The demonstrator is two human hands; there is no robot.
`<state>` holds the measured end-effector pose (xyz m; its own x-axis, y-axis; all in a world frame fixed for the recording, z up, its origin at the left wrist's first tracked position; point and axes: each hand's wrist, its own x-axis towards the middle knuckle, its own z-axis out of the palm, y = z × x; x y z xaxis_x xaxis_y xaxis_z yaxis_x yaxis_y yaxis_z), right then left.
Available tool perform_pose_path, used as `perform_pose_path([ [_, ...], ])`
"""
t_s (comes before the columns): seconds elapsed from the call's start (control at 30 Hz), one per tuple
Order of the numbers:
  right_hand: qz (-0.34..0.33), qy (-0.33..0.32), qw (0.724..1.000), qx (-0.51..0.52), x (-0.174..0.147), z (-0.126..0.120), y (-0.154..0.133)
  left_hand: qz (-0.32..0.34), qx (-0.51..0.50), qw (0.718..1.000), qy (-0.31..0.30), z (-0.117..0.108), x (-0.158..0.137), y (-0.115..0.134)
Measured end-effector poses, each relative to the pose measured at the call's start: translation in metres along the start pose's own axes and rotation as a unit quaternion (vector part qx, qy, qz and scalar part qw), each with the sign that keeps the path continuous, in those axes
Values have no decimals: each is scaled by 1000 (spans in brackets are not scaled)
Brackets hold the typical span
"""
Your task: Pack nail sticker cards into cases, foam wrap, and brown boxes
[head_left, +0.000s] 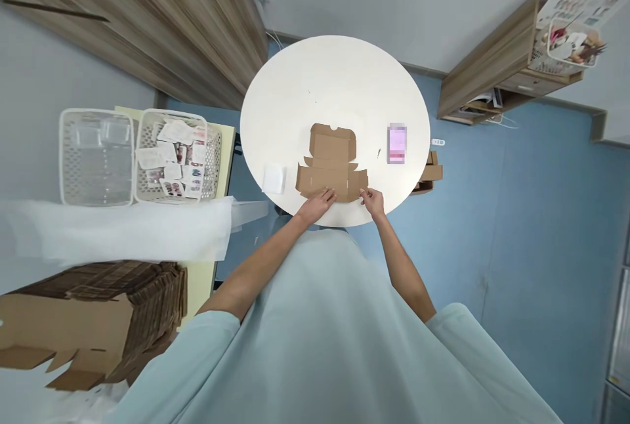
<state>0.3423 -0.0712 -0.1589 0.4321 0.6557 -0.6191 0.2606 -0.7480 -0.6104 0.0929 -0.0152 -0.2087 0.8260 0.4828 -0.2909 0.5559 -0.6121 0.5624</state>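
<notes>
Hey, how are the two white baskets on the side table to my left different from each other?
The left basket holds only what looks like clear plastic packaging, so its mesh walls show through; the right basket is filled with white and pink printed packets. The left basket sits at the outer end of the side table; the right basket is nearer the round table. Both are white, perforated, much alike in size, and upright side by side.

Pale mint-green, loose short-sleeved cotton top, plain and unmarked, sleeves ending just above the elbows. Bare forearms below the sleeves. Bare left hand (319,203) and bare right hand (374,201), no rings, watch or gloves visible.
</notes>
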Motion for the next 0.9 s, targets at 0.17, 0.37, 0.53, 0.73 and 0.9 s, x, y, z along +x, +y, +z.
perform_pose_path([
  [0.17,41,-5,998,-52,9,-1,14,-23,13,999,-38,18,4,-6],
  [0.37,-27,77,988,-133,19,0,-11,-75,-3,997,-11,25,-15,-30],
  [0.53,-135,-12,977,-164,47,27,-52,-145,-30,989,-16,14,-26,-46],
  [0.73,-112,-71,964,-230,83,64,-71,-200,-35,978,-38,1,-31,-42],
  [0.9,-145,-90,964,-205,82,67,-55,-237,-83,968,6,-4,-32,-38],
])
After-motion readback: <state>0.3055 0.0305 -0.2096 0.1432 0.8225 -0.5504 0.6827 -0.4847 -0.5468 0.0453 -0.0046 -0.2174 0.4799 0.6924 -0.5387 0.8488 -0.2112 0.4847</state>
